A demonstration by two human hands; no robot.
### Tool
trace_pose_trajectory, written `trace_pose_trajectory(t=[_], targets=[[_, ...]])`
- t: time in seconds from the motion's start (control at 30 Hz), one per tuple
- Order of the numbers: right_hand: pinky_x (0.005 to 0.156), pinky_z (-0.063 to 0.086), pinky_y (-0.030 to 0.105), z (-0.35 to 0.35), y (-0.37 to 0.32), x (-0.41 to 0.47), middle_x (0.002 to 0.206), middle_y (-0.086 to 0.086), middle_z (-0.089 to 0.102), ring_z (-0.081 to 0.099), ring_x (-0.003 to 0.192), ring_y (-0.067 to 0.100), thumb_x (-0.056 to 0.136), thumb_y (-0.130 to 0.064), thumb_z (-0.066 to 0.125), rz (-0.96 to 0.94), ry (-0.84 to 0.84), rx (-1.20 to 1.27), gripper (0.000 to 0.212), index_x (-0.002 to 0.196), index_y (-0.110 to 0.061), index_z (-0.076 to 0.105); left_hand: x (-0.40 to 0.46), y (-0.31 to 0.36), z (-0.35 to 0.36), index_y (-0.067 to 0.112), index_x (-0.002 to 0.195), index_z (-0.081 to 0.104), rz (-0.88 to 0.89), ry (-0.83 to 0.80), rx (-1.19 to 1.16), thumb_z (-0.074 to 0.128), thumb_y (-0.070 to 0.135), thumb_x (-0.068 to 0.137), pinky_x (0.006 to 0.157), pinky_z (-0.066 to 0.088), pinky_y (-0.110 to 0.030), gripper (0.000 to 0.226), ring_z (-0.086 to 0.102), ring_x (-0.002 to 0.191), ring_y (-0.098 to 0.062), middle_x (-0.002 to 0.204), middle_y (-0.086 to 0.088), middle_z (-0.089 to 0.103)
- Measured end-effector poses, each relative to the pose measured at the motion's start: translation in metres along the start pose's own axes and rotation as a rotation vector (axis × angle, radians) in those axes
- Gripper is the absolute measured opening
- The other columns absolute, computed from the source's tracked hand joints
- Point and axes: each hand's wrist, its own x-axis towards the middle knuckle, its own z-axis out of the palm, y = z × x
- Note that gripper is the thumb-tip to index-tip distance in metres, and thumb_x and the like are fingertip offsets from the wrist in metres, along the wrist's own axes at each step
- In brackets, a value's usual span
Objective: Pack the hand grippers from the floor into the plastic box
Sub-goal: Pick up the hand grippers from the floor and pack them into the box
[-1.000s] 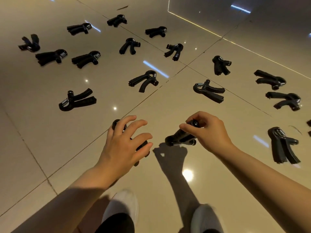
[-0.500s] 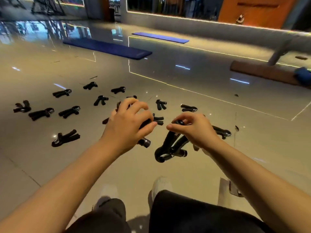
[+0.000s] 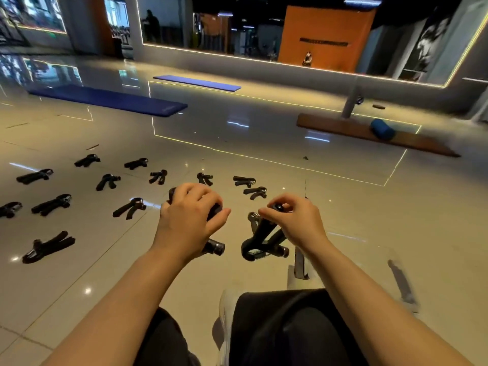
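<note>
My left hand (image 3: 188, 220) grips a black hand gripper (image 3: 215, 247) from above, and its knob end sticks out below my palm. My right hand (image 3: 295, 220) pinches the handle tip of a second black hand gripper (image 3: 260, 243), which hangs down with its spring loop lowest. Both are held off the floor, above my knees. Several more black hand grippers lie scattered on the glossy tiles to the left and ahead, such as one (image 3: 47, 247) at the near left and one (image 3: 129, 207) just left of my left hand. A clear plastic box (image 3: 299, 266) shows faintly under my right forearm, mostly hidden.
My knees in dark trousers (image 3: 277, 326) and a white shoe (image 3: 227, 305) fill the bottom of the view. Two blue mats (image 3: 111, 100) lie farther off on the floor. A wooden base with a post and a blue roller (image 3: 383, 129) stands at the right.
Both hands lifted their hand grippers off the floor and rose with them. My view tilted up from the floor to the room, and my knees came into sight.
</note>
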Motion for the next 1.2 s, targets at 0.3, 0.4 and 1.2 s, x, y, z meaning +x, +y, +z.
trace_pose_trajectory(t=[0.3, 0.4, 1.2], targets=[[0.080, 0.055, 0.035, -0.057, 0.044, -0.038, 0.092, -0.003, 0.067, 0.065, 0.087, 0.015, 0.073, -0.035, 0.078, 0.158, -0.094, -0.142, 0.024, 0.089, -0.021, 0.067, 0.025, 0.070, 0.044, 0.027, 0.099, 0.062, 0.097, -0.251, -0.070, 0.057, 0.057, 0.080, 0.096, 0.039, -0.048, 0.035, 0.020, 0.131, -0.018, 0.133, 0.004, 0.040], [0.078, 0.055, 0.032, -0.090, 0.077, -0.048, 0.090, -0.005, 0.068, 0.063, 0.086, 0.012, 0.070, -0.039, 0.079, 0.211, -0.094, -0.232, 0.030, 0.092, -0.020, 0.070, 0.038, 0.112, 0.069, 0.029, 0.101, 0.063, 0.149, -0.325, -0.145, 0.057, 0.058, 0.079, 0.099, 0.038, -0.045, 0.037, 0.021, 0.131, -0.018, 0.132, 0.004, 0.041], [0.060, 0.038, 0.016, -0.251, 0.272, 0.026, 0.087, -0.015, 0.057, 0.052, 0.080, 0.004, 0.077, -0.040, 0.073, 0.305, -0.133, -0.211, 0.025, 0.094, -0.023, 0.067, 0.076, 0.241, 0.266, 0.027, 0.095, 0.068, 0.205, -0.560, -0.232, 0.042, 0.070, 0.067, 0.088, 0.038, -0.030, 0.057, 0.040, 0.110, -0.012, 0.107, 0.010, 0.053]])
